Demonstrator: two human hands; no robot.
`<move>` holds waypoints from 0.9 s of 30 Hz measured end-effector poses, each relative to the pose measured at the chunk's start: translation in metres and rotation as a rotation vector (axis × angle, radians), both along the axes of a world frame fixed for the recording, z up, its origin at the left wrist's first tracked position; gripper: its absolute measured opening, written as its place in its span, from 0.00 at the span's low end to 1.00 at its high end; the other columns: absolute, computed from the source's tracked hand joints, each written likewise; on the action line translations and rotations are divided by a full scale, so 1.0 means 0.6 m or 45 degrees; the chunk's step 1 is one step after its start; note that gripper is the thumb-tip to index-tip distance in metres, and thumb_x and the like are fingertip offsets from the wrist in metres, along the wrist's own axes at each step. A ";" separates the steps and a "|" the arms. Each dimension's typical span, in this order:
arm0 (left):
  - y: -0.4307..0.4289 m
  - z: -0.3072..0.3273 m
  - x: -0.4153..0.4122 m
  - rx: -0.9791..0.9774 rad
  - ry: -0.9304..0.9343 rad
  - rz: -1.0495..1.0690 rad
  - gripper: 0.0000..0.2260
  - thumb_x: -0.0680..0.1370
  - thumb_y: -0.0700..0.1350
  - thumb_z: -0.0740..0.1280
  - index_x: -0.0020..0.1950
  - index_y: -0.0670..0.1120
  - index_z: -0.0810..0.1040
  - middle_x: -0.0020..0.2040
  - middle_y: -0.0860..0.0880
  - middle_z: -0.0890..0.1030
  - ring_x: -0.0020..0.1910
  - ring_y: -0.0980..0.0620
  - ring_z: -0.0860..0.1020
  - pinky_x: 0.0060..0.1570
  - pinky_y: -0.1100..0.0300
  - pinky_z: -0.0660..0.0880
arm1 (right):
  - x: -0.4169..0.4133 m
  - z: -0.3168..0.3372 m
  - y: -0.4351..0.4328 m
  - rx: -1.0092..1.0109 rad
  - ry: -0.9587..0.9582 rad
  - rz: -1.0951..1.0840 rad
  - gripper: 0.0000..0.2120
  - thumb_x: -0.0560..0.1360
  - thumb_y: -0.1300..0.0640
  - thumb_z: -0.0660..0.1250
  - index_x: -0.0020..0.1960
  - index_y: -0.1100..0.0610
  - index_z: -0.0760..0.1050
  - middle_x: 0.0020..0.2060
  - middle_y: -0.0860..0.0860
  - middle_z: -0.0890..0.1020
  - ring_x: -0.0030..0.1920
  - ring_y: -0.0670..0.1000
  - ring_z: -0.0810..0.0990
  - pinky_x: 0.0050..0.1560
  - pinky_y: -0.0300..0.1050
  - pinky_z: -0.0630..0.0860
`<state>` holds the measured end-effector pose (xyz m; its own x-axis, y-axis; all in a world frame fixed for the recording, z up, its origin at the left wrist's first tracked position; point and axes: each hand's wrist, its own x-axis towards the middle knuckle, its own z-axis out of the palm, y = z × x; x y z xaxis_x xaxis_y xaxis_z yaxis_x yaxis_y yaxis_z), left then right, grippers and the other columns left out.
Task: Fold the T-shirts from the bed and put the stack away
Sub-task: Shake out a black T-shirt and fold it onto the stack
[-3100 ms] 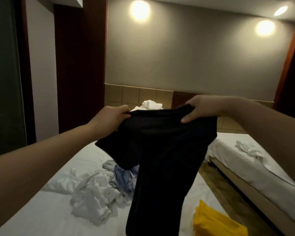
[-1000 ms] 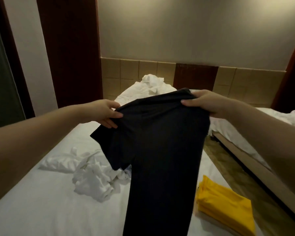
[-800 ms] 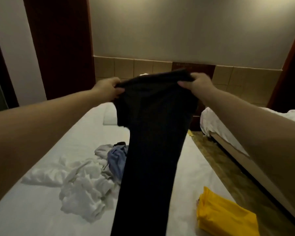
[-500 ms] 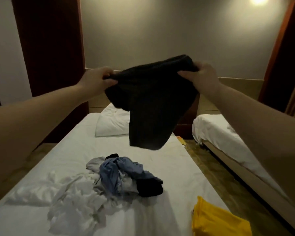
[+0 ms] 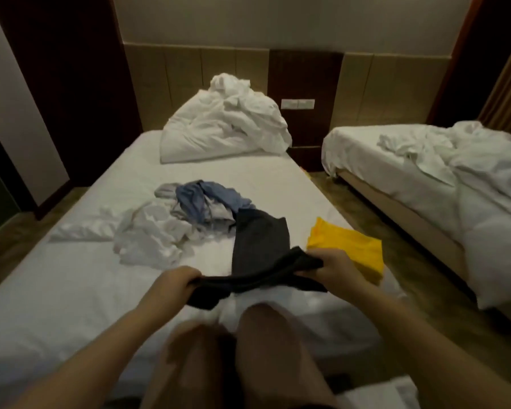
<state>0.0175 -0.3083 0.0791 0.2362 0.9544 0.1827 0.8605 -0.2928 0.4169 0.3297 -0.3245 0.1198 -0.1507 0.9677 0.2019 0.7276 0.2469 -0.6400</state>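
1. Both hands are low over the near end of the bed, with the black T-shirt stretched between them.
2. The left hand has its fingers curled down over the shirt's near edge, grasping the fabric at the shirt's 8 o'clock corner.
3. The right hand grips the same edge at 4 o'clock, thumb on top and fingers tucked under.
4. The near edge is bunched into a dark band raised off the sheet. The rest of the shirt lies flat on the mattress, running toward 12 o'clock.
5. A folded yellow T-shirt sits at 2 o'clock from the black one, just beside it and close to the bed's right edge.
6. At 10 o'clock there is a loose pile of a crumpled white garment and a blue garment. The blue one reaches the black shirt's far end.
7. At 12 o'clock a heap of white bedding is banked at the head of the bed.
8. At 3 o'clock, across a strip of floor, is a second bed with rumpled white linen.
9. At 6 o'clock the person's bare knees are up against the bed's near end.
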 end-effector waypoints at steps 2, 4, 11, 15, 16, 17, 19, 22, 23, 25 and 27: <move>-0.028 -0.044 0.009 -0.065 0.002 0.034 0.07 0.77 0.40 0.63 0.45 0.41 0.80 0.43 0.42 0.81 0.45 0.44 0.78 0.40 0.60 0.65 | 0.007 -0.043 -0.022 -0.137 -0.011 -0.034 0.04 0.71 0.57 0.73 0.38 0.53 0.79 0.33 0.52 0.80 0.39 0.52 0.80 0.43 0.53 0.78; -0.040 -0.057 0.017 -0.051 -0.015 0.066 0.06 0.77 0.38 0.63 0.45 0.40 0.79 0.43 0.42 0.80 0.45 0.43 0.77 0.39 0.61 0.62 | 0.009 -0.055 -0.036 -0.174 0.028 -0.061 0.05 0.71 0.57 0.72 0.42 0.59 0.79 0.36 0.57 0.81 0.41 0.58 0.80 0.46 0.57 0.77; -0.069 -0.035 0.024 -0.032 -0.247 0.172 0.07 0.79 0.39 0.60 0.42 0.38 0.72 0.34 0.46 0.74 0.36 0.46 0.72 0.33 0.59 0.65 | 0.003 -0.029 -0.073 0.020 0.052 -0.076 0.08 0.71 0.58 0.72 0.46 0.61 0.77 0.39 0.56 0.79 0.41 0.53 0.76 0.41 0.47 0.73; -0.105 -0.068 -0.001 -0.198 -0.178 0.061 0.06 0.76 0.36 0.64 0.44 0.46 0.78 0.39 0.48 0.79 0.43 0.47 0.77 0.40 0.60 0.69 | 0.003 -0.062 -0.107 -0.171 -0.091 0.074 0.09 0.71 0.58 0.72 0.39 0.49 0.73 0.33 0.45 0.76 0.37 0.45 0.75 0.36 0.34 0.69; -0.113 -0.073 -0.006 -0.184 -0.205 0.044 0.07 0.75 0.35 0.65 0.47 0.46 0.80 0.43 0.49 0.81 0.45 0.49 0.78 0.43 0.60 0.70 | 0.004 -0.072 -0.114 -0.238 -0.101 0.076 0.10 0.71 0.57 0.73 0.38 0.47 0.73 0.33 0.44 0.76 0.36 0.44 0.75 0.36 0.34 0.69; -0.122 -0.074 -0.007 -0.126 -0.243 0.044 0.09 0.74 0.35 0.66 0.50 0.45 0.82 0.46 0.50 0.81 0.47 0.50 0.78 0.46 0.61 0.70 | 0.006 -0.079 -0.120 -0.273 -0.079 0.066 0.09 0.70 0.58 0.73 0.37 0.47 0.74 0.33 0.45 0.77 0.36 0.45 0.76 0.37 0.37 0.71; -0.139 -0.076 -0.005 -0.025 -0.295 0.087 0.10 0.73 0.35 0.68 0.52 0.43 0.82 0.47 0.52 0.81 0.48 0.53 0.77 0.48 0.62 0.69 | 0.009 -0.086 -0.136 -0.253 0.014 0.020 0.07 0.70 0.59 0.73 0.39 0.51 0.77 0.34 0.49 0.79 0.37 0.48 0.78 0.39 0.42 0.74; -0.160 -0.103 -0.006 -0.130 -0.199 0.046 0.06 0.74 0.37 0.68 0.49 0.41 0.83 0.47 0.46 0.83 0.48 0.48 0.78 0.44 0.59 0.69 | 0.007 -0.095 -0.163 -0.333 -0.005 0.046 0.11 0.70 0.60 0.73 0.36 0.47 0.74 0.33 0.45 0.77 0.36 0.43 0.75 0.39 0.37 0.70; -0.164 -0.118 -0.010 -0.175 -0.142 0.007 0.05 0.74 0.37 0.68 0.46 0.42 0.82 0.46 0.46 0.83 0.48 0.47 0.79 0.42 0.60 0.68 | 0.004 -0.100 -0.171 -0.418 -0.078 0.081 0.11 0.70 0.59 0.73 0.37 0.46 0.74 0.34 0.44 0.77 0.37 0.43 0.75 0.40 0.38 0.71; -0.167 -0.140 -0.016 -0.225 -0.110 -0.047 0.04 0.73 0.37 0.66 0.41 0.46 0.78 0.45 0.47 0.82 0.47 0.45 0.79 0.38 0.61 0.67 | 0.003 -0.116 -0.181 -0.592 -0.136 0.113 0.05 0.71 0.58 0.72 0.42 0.50 0.76 0.38 0.46 0.78 0.41 0.47 0.78 0.44 0.44 0.78; -0.168 -0.150 -0.016 -0.218 -0.114 -0.063 0.03 0.72 0.40 0.64 0.41 0.48 0.75 0.46 0.46 0.81 0.47 0.44 0.78 0.38 0.65 0.67 | 0.003 -0.120 -0.189 -0.657 -0.054 0.121 0.07 0.71 0.57 0.72 0.48 0.53 0.78 0.41 0.49 0.80 0.44 0.49 0.80 0.47 0.47 0.81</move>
